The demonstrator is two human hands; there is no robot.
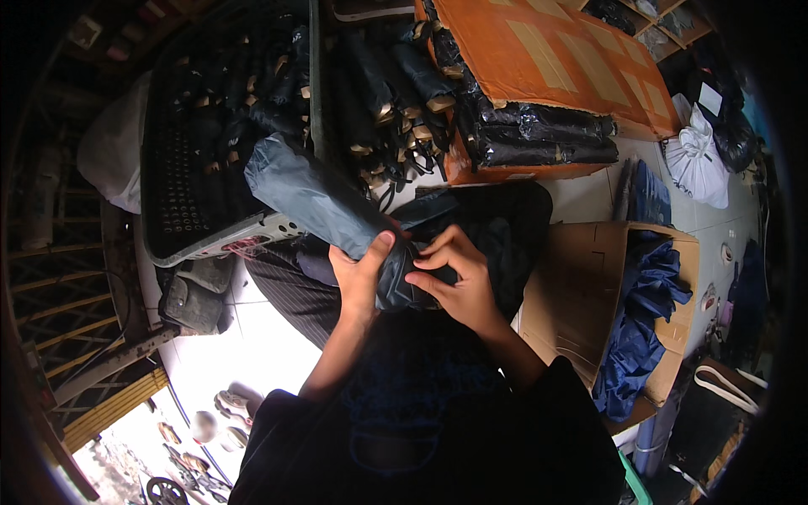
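A thick roll of grey-blue fabric, which looks like a folded umbrella (316, 189), lies slantwise over my lap. Its far end points up and left, above the rim of the basket. My left hand (364, 273) is wrapped round its near part, thumb on top. At its near end, my right hand (454, 273) pinches with curled fingers at dark material. Whether that is the fabric's edge or a strap, I cannot tell. More dark fabric (433, 208) lies across my lap beyond the hands.
A dark plastic basket (198, 237) full of similar rolls stands at the left, with more rolls (358, 93) beside it. An orange-brown carton (555, 63) holds black-wrapped bundles. At my right is a cardboard box (572, 295) with navy fabric (644, 324). A white sack (699, 160) sits farther right.
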